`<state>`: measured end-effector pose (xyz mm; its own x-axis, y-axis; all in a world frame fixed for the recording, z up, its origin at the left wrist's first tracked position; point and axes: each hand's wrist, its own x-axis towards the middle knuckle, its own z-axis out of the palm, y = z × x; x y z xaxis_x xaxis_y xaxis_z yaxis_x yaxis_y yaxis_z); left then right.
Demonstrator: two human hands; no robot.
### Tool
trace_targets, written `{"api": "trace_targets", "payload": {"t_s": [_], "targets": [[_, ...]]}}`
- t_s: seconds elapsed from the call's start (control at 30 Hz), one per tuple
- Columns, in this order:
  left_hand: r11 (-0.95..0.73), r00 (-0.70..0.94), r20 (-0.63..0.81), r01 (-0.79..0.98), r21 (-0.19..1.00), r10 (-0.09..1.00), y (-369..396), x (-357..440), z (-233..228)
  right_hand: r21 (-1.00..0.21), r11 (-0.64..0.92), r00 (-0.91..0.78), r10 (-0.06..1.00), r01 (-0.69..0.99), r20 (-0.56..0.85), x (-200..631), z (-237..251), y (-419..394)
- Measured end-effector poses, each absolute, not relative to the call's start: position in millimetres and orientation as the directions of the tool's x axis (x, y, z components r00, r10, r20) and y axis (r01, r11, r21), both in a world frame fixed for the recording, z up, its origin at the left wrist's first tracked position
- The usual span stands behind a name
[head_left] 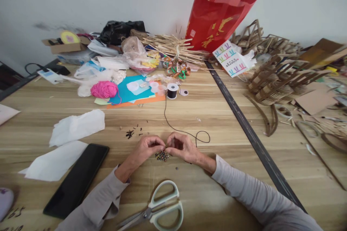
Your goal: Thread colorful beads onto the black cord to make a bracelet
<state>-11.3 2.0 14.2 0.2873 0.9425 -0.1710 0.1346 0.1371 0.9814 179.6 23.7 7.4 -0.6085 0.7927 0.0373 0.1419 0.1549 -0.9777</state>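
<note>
My left hand (150, 146) and my right hand (183, 147) meet fingertip to fingertip above the table, each closed in a pinch. What lies between the fingers is too small to make out. Just below them is a cluster of small multicoloured beads (162, 156), with one loose bead (177, 168) off to the right. A thin black cord (173, 127) runs from a white-flanged spool (172, 91), makes a loop and disappears at my right hand. Short black pieces (130, 133) lie scattered left of the hands. White-handled scissors (159, 209) rest nearer me, blades pointing left.
At left are a black phone (77, 180) and white paper sheets (78, 126). Pink yarn (104, 90), blue paper (121, 92) and plastic bags lie behind. A red bag (217, 14) stands at the back. Woven baskets (271, 83) crowd the right, beyond a dark strip (244, 126).
</note>
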Motion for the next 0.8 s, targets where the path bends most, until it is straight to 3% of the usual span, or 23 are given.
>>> {"api": "trace_targets", "payload": {"t_s": [0.47,0.63,0.8], "targets": [[0.134,0.236,-0.179,0.194,0.972,0.955,2,-10,21,-0.97,0.172,-0.619,0.785,0.174,0.029,179,4,26],[0.119,0.217,-0.163,0.202,0.972,0.962,0,-10,14,-0.961,0.231,-0.621,0.778,0.149,0.091,182,2,28],[0.005,0.111,-0.035,0.268,0.963,0.993,-9,-6,15,-0.966,0.235,-0.589,0.798,0.108,0.128,182,-3,30]]}}
